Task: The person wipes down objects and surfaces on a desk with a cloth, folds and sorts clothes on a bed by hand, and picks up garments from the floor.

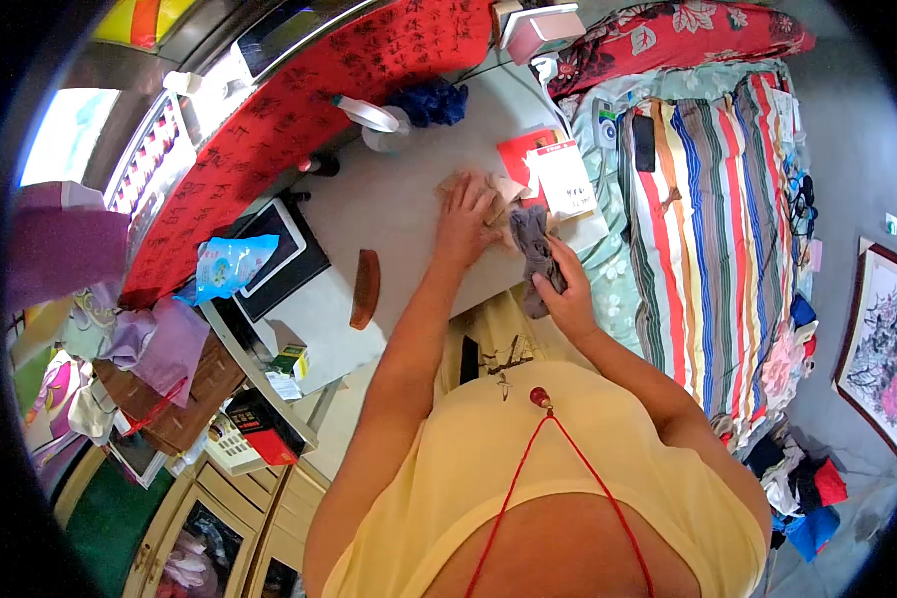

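My left hand lies on a crumpled beige cloth on the pale table, its fingers stretched out over it. What kind of cloth it is, I cannot make out. In my right hand, at the table's near edge, is a crumpled grey piece of fabric that looks like a sock. Its upper end reaches past my fingers towards the beige cloth. Just beyond it lies a white booklet with a red top, partly over a red sheet.
A brown wooden comb, a tablet, a blue packet and a white roll sit on the table. To the right is a bed with a striped cover and a phone.
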### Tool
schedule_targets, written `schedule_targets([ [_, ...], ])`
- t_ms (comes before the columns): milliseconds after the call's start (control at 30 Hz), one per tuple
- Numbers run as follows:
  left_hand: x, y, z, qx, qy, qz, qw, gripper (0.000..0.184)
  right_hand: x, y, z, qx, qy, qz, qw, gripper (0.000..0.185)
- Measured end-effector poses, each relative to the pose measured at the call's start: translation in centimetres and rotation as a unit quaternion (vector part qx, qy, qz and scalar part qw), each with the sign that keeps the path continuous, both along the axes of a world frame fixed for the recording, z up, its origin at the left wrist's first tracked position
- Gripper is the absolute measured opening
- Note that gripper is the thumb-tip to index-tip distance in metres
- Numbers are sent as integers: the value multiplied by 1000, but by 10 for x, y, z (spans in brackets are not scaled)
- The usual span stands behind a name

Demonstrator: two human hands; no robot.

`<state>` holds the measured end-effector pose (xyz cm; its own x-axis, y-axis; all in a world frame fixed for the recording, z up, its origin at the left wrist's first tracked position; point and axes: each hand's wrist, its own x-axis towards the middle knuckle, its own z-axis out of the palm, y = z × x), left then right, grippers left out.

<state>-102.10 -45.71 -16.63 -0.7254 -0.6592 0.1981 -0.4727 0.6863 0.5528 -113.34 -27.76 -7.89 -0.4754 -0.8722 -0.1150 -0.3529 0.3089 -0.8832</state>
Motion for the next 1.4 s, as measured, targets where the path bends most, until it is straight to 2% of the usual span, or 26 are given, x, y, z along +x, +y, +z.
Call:
schedule_targets([
  [67, 0, 2, -13, 14, 22, -2, 1000, 33, 0, -15, 4, -4, -10, -7, 1000, 51],
  [100, 4, 3, -16, 13, 25, 5, 1000, 33, -1, -26, 5, -5, -7, -1, 1000, 51],
  [167, 31, 3, -17, 77, -36, 8, 996, 27, 0, -56, 2, -12, 11, 19, 1000, 52],
  [267, 86, 7, -15, 73, -47, 35, 996, 23, 0, -114, -23, -33, 37, 17, 999, 55],
  [333, 128, 0, -18, 39, 14, 34, 999, 20, 6, -156, -44, -56, 94, 10, 994, 62],
  [367, 149, -2, -14, 9, -18, 69, 997, 20, 10, -175, -62, -57, 132, 7, 990, 67],
  [400, 166, -3, -9, -21, -50, 105, 993, 20, 16, -188, -89, -34, 219, 15, 975, 70],
  [433, 179, -4, 3, -22, -52, 109, 992, 20, 24, -192, -92, -37, 216, 18, 975, 70],
  [500, 198, -10, 28, -68, -103, 211, 970, 20, 38, -196, -96, 98, 285, 63, 951, 71],
  [533, 201, -14, 39, -70, -105, 210, 970, 20, 42, -193, -97, 107, 291, 77, 948, 71],
  [567, 203, -18, 49, -41, -150, 236, 959, 23, 45, -184, -96, 107, 291, 75, 948, 71],
  [600, 202, -19, 52, -9, -194, 261, 946, 27, 48, -171, -93, 100, 294, 146, 939, 72],
  [667, 189, -29, 42, 2, -140, 246, 959, 34, 52, -149, -81, 99, 302, 259, 912, 73],
  [700, 178, -37, 37, 11, -89, 231, 969, 41, 48, -153, -81, 100, 308, 260, 910, 73],
  [800, 122, -67, 46, 58, -121, 257, 957, 59, 37, -171, -80, 107, 308, 294, 898, 75],
  [867, 85, -84, 59, 63, -134, 275, 950, 64, 35, -195, -72, 68, 346, 218, 910, 75],
  [933, 57, -98, 60, 30, -41, 292, 955, 72, 36, -199, -75, 87, 349, 223, 906, 75],
  [967, 48, -106, 57, 32, -40, 293, 955, 72, 36, -199, -77, 106, 350, 227, 903, 76],
  [1033, 31, -117, 43, 79, 31, 298, 951, 83, 39, -189, -73, 119, 340, 256, 897, 75],
  [1100, 19, -128, 22, 86, 33, 304, 948, 84, 42, -170, -68, 129, 330, 281, 892, 75],
  [1167, 12, -133, 18, 92, 37, 309, 946, 85, 38, -142, -69, 85, 314, 345, 881, 72],
  [1233, 14, -132, 22, 147, 80, 331, 929, 83, 31, -123, -59, 97, 297, 348, 884, 71],
  [1267, 21, -130, 24, 170, 84, 333, 924, 77, 28, -117, -54, 105, 277, 354, 887, 70],
  [1300, 30, -128, 23, 150, 40, 333, 930, 77, 28, -113, -55, 103, 275, 353, 889, 70],
  [1367, 53, -115, -21, 3, 108, 343, 933, 79, 34, -110, -60, 67, 331, 331, 881, 70],
  [1400, 65, -98, 29, 135, 126, 361, 914, 83, 38, -113, -61, 59, 336, 329, 881, 70],
])
